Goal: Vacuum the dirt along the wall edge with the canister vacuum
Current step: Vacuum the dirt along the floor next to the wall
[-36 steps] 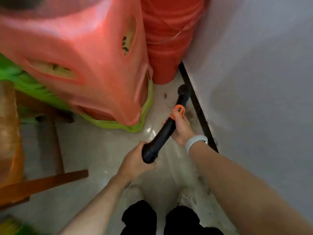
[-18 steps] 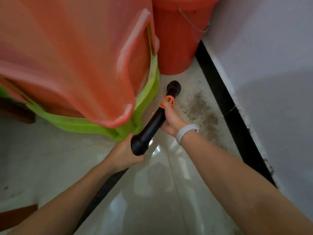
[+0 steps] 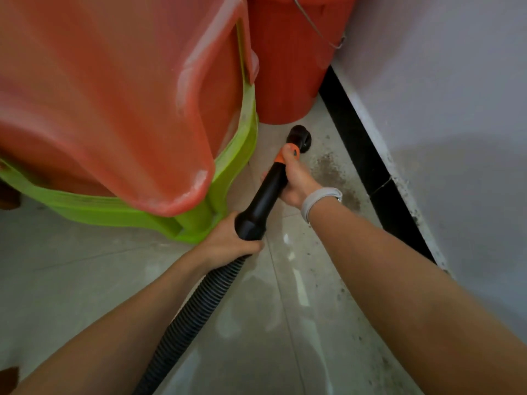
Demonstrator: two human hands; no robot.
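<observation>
Down by the wall edge, the nozzle (image 3: 299,136) sits on the floor (image 3: 85,280) just left of the dirt (image 3: 333,172). Both hands grip the wand (image 3: 265,195): the right hand (image 3: 296,181) near the orange collar, the left hand (image 3: 228,240) where the hose (image 3: 194,315) joins. Best to sweep slowly right towards the black skirting (image 3: 370,161), mouth low. The canister itself is out of view.

Vacuum wand angled down at the dirt by the wall edge

The black vacuum wand (image 3: 263,195) with an orange collar (image 3: 286,155) slants to the floor, its nozzle (image 3: 299,136) just left of a dark dirt patch (image 3: 333,175) beside the black baseboard (image 3: 368,155). A ribbed black hose (image 3: 196,315) trails from its rear end.
</observation>
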